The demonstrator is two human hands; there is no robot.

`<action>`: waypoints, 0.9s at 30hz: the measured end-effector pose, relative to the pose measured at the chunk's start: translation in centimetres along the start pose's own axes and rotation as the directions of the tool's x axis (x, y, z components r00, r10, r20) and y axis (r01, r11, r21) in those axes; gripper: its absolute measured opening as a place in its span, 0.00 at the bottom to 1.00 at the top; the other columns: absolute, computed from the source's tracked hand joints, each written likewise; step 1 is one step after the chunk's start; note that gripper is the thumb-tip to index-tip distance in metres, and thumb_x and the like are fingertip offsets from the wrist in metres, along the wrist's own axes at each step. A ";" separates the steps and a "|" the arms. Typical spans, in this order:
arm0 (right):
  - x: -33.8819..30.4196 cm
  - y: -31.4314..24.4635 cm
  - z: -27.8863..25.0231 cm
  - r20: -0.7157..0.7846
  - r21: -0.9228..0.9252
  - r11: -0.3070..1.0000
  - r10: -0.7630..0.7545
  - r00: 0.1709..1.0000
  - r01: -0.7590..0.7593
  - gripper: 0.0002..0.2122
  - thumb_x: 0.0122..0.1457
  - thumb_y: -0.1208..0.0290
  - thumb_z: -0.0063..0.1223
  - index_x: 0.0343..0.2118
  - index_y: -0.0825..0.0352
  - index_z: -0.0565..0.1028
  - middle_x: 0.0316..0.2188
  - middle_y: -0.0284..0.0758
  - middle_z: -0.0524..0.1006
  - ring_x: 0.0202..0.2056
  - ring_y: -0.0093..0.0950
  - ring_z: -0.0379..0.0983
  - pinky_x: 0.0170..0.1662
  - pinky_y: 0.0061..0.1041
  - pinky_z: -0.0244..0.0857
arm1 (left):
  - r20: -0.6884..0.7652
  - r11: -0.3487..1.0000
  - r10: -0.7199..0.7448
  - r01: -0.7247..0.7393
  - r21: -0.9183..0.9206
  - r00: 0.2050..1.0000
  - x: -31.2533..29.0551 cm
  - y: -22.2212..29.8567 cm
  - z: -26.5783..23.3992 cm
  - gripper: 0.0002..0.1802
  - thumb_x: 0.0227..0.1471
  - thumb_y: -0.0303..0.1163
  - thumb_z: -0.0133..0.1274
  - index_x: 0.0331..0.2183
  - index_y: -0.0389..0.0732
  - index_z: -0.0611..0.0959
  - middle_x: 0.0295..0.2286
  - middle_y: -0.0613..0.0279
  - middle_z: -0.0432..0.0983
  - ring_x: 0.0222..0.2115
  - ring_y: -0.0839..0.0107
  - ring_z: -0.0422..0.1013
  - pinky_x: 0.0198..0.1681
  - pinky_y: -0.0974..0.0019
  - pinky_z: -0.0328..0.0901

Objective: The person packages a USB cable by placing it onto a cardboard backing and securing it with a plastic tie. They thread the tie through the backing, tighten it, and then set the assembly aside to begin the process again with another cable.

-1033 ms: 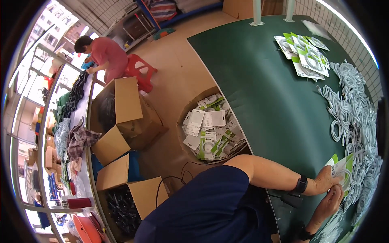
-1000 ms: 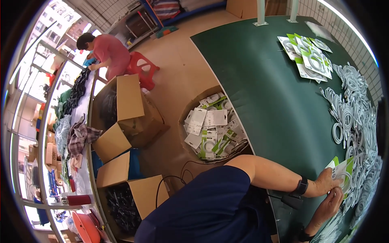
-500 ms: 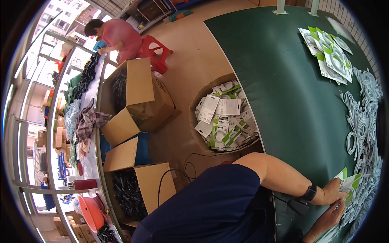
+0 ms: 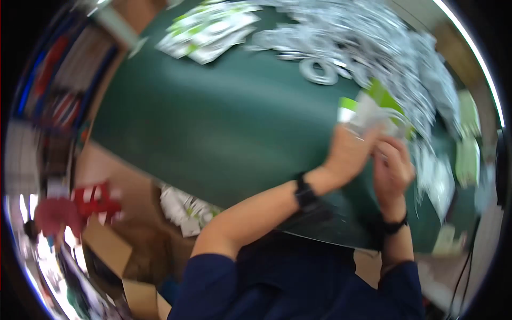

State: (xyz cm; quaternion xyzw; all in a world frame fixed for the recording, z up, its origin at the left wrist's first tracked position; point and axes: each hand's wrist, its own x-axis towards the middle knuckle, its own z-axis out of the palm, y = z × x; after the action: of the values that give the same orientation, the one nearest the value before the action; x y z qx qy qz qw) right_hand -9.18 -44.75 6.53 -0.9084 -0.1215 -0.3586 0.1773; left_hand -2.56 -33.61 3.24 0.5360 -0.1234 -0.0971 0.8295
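My left hand (image 4: 345,152), with a dark watch on its wrist, is closed on a cable package (image 4: 377,104). This is a white and green card with a coiled light cable on it. My right hand (image 4: 393,168) is beside it, its bent fingers closed at the package's lower edge; motion blur hides the exact grip. Beyond the hands lies a large heap of coiled light-grey cables (image 4: 368,37), one round coil (image 4: 318,71) at its near edge. A pile of similar carded packages (image 4: 210,29) rests at the far left of the green table (image 4: 213,122).
Below the table's left edge stands a box of carded packages (image 4: 186,208). Open cardboard boxes (image 4: 109,248), a red stool (image 4: 97,200) and another person (image 4: 56,216) are at the lower left. Light-green packs (image 4: 468,160) and a clear plastic bag (image 4: 440,181) lie at the right.
The view has swung right, bringing the table, cable heap and both hands nearer the middle. Both hands stay at the cable package, and more of its green card shows.
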 end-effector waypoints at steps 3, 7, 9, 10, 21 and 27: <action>0.3 -1.1 -1.5 -0.079 0.011 1.000 -0.003 0.997 0.004 0.11 0.44 0.85 0.67 0.31 0.66 0.81 0.36 0.38 0.81 0.27 0.28 0.78 0.26 0.25 0.71 | -0.003 0.996 0.089 -0.089 -0.033 0.996 -0.6 2.6 0.5 0.12 0.57 0.26 0.60 0.42 0.31 0.83 0.34 0.65 0.81 0.33 0.80 0.74 0.31 0.71 0.70; -0.6 -1.0 -2.8 -0.188 -0.005 1.000 -0.013 0.982 0.012 0.11 0.42 0.85 0.67 0.30 0.68 0.81 0.33 0.38 0.80 0.27 0.27 0.78 0.26 0.23 0.72 | 0.050 0.996 -0.004 0.009 -0.088 0.999 -1.1 3.3 1.4 0.27 0.58 0.23 0.58 0.57 0.33 0.70 0.45 0.59 0.76 0.40 0.74 0.74 0.39 0.71 0.72; -0.7 -1.0 -2.6 -0.244 0.045 0.993 -0.098 0.965 0.112 0.10 0.42 0.84 0.67 0.30 0.70 0.81 0.32 0.38 0.79 0.27 0.28 0.78 0.26 0.23 0.73 | 0.067 0.996 0.013 -0.007 -0.094 0.998 -1.1 3.1 1.6 0.27 0.58 0.23 0.57 0.57 0.33 0.69 0.45 0.58 0.75 0.41 0.73 0.74 0.40 0.71 0.72; -0.9 -1.0 -2.7 -0.248 0.047 0.994 -0.081 0.965 0.095 0.10 0.42 0.84 0.67 0.30 0.70 0.81 0.32 0.38 0.79 0.27 0.28 0.78 0.26 0.23 0.73 | 0.063 0.993 0.047 -0.039 -0.110 0.997 -1.0 2.9 1.7 0.27 0.58 0.23 0.57 0.57 0.33 0.68 0.46 0.58 0.75 0.41 0.72 0.75 0.40 0.71 0.72; -1.6 -1.6 -2.2 -0.182 0.123 0.988 -0.071 0.981 0.094 0.08 0.45 0.83 0.63 0.29 0.73 0.78 0.33 0.40 0.79 0.28 0.30 0.79 0.26 0.24 0.74 | 0.090 0.997 -0.021 0.027 -0.073 0.996 -1.3 3.5 1.3 0.24 0.64 0.32 0.53 0.58 0.36 0.67 0.49 0.53 0.74 0.43 0.67 0.77 0.42 0.66 0.76; -2.0 -2.3 -2.2 -0.184 0.208 0.971 -0.081 0.980 0.119 0.08 0.46 0.84 0.64 0.30 0.74 0.77 0.35 0.42 0.78 0.28 0.32 0.79 0.28 0.25 0.75 | 0.042 0.986 -0.105 0.110 -0.129 0.994 -1.2 3.8 1.2 0.19 0.61 0.26 0.53 0.52 0.33 0.72 0.43 0.53 0.77 0.33 0.70 0.78 0.30 0.69 0.76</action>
State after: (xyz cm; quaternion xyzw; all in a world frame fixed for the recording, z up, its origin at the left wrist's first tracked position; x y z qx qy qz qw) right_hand -12.74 -43.69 7.15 -0.8413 -0.1899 -0.4297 0.2674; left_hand -3.96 -32.77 7.10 0.4847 -0.1023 -0.1589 0.8540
